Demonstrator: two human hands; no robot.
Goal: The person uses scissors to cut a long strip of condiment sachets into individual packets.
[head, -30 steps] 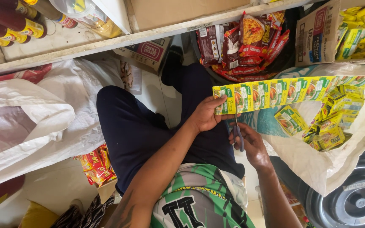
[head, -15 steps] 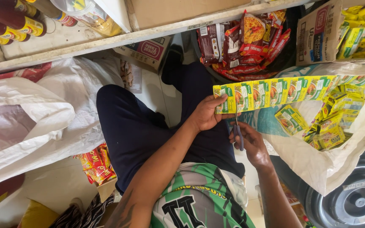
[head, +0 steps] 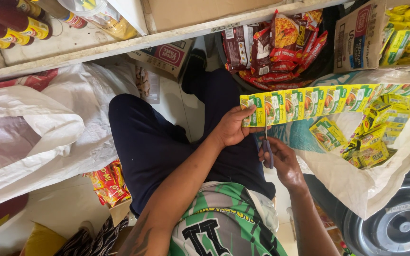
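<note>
Sachets in a long yellow-green strip (head: pixel 309 100) are held stretched above the lap, the strip running rightward into the white sack (head: pixel 380 189). Its near end is pinched by the left hand (head: pixel 231 127), thumb on top. Purple-handled scissors (head: pixel 267 149) are gripped by the right hand (head: pixel 285 163) just below, blades raised to the strip's edge. Loose sachets (head: pixel 371 142) are heaped inside the sack, and red packets (head: pixel 281 47) are stacked beyond.

Scissors (head: pixel 267 150) blades partly hidden behind sachet strip (head: pixel 309 102), bottles (head: pixel 10 23) cut off at frame edge, black drum (head: pixel 395 223) cropped at corner.
</note>
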